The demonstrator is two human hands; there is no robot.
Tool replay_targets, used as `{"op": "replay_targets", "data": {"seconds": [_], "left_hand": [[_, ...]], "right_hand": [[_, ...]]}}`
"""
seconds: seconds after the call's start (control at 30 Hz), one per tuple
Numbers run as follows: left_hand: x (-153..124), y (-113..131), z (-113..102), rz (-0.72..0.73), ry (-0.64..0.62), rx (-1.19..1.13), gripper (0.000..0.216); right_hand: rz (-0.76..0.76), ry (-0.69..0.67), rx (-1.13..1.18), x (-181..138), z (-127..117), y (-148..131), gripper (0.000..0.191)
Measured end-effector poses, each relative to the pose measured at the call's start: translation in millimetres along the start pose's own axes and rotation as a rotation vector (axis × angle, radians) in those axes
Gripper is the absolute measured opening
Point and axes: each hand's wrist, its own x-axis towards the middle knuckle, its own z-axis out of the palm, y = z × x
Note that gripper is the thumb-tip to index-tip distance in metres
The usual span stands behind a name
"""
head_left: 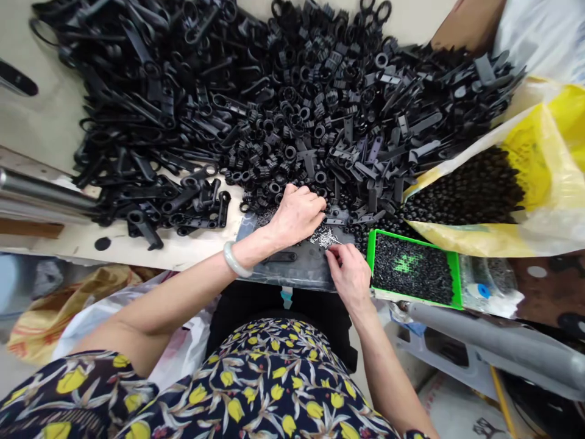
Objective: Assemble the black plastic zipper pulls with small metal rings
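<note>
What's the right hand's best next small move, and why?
Probably draw a single pin out of the small pile of metal pins: the right hand is already at the pile's near edge, and the pins lie jumbled together. The left hand is curled just beyond the pile; whether either hand already grips something is too small to tell.

No readable text, black marks (491,428) on white sack (450,402) illegible

At frame centre we see our left hand (299,212) beside black plastic rings (290,152), our right hand (351,273) at silvery metal pins (325,236); right of centre, a green tray (370,257) of black pieces (429,275).
</note>
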Motion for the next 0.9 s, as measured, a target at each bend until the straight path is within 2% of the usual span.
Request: {"op": "replay_targets", "data": {"seconds": [0.07,0.13,0.2,0.3,0.4,0.53,0.6,0.67,0.77,0.9], "left_hand": [[-23,2,-13,-0.073,0.043,-0.197,0.016],[-52,9,-24,-0.208,0.075,-0.401,0.015],[-84,18,-29,-0.422,0.089,-0.634,0.017],[-121,32,-24,-0.721,0.119,-1.079,0.022],[-138,38,-18,-0.885,0.147,-1.42,0.028],[-141,37,-17,-0.993,0.101,-1.682,0.03],[-141,37,-16,-0.978,0.084,-1.687,0.032],[-143,38,-13,-0.912,0.089,-1.575,0.031],[-148,39,-9,-0.733,0.083,-1.193,0.025],[-154,35,-8,-0.414,0.053,-0.661,0.017]], "right_hand": [[-0.014,0.002,-0.01,1,3,1,0.023],[-0.024,0.005,-0.008,1,6,2,0.023],[-0.032,0.008,-0.008,1,7,4,0.024],[-0.055,0.019,-0.042,4,8,6,0.025],[-0.076,0.032,-0.045,5,7,6,0.025],[-0.064,0.043,-0.001,1,5,-1,0.023],[-0.05,0.038,0.059,-4,4,-7,0.021],[-0.03,0.026,0.163,-10,6,-13,0.019],[-0.019,-0.004,0.267,-18,12,-19,0.017],[-0.071,-0.029,0.237,-23,17,-23,0.015]]}}
